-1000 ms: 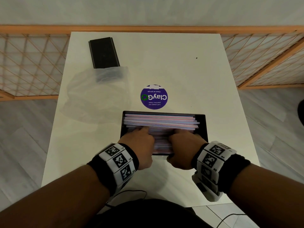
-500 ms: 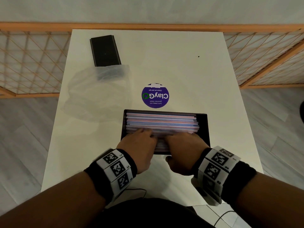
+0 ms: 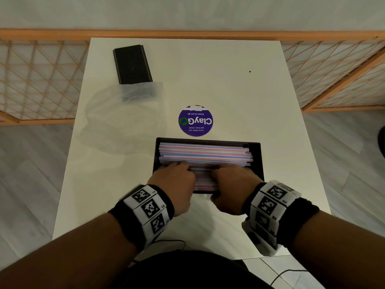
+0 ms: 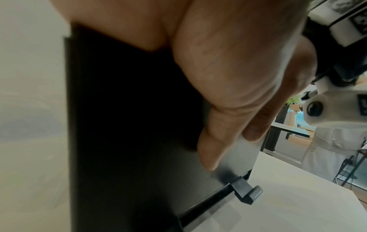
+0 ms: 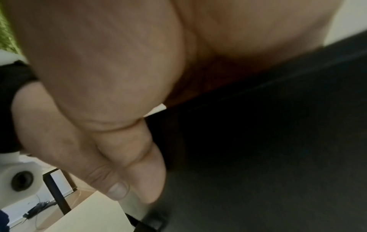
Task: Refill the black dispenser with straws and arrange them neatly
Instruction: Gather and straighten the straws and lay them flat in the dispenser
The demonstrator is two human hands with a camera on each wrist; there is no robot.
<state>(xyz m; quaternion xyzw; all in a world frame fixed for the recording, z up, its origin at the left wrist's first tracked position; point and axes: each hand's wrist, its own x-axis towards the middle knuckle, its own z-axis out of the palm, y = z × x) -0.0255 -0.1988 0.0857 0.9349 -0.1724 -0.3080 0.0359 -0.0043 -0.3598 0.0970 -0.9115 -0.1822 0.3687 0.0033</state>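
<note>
Black dispenser (image 3: 255,163), open-topped, on the near half of the white table (image 3: 229,80); filled with pink, blue and white straws (image 3: 205,153) lying left to right, their right ends uneven. Head view: left hand (image 3: 174,184) and right hand (image 3: 231,186) side by side over the near edge of the dispenser, fingers reaching in onto the straws, thumbs on the outside of the near wall. Purple round sticker (image 3: 195,120) just beyond the far wall. Clear plastic bag (image 3: 123,119), crumpled, at far left, its far end overlapping a flat black lid (image 3: 132,63).

Left wrist view: left hand (image 4: 228,62) with thumb (image 4: 210,141) laid flat against the dispenser's dark outer wall (image 4: 129,125); fingers out of sight above the rim. A small black tab (image 4: 246,193) at the wall's lower corner. A person in white stands in the background.

Right wrist view: right hand (image 5: 109,78), thumb (image 5: 147,172) pressed to the dark wall (image 5: 258,157); whether the fingers curl around any straws cannot be told.
</note>
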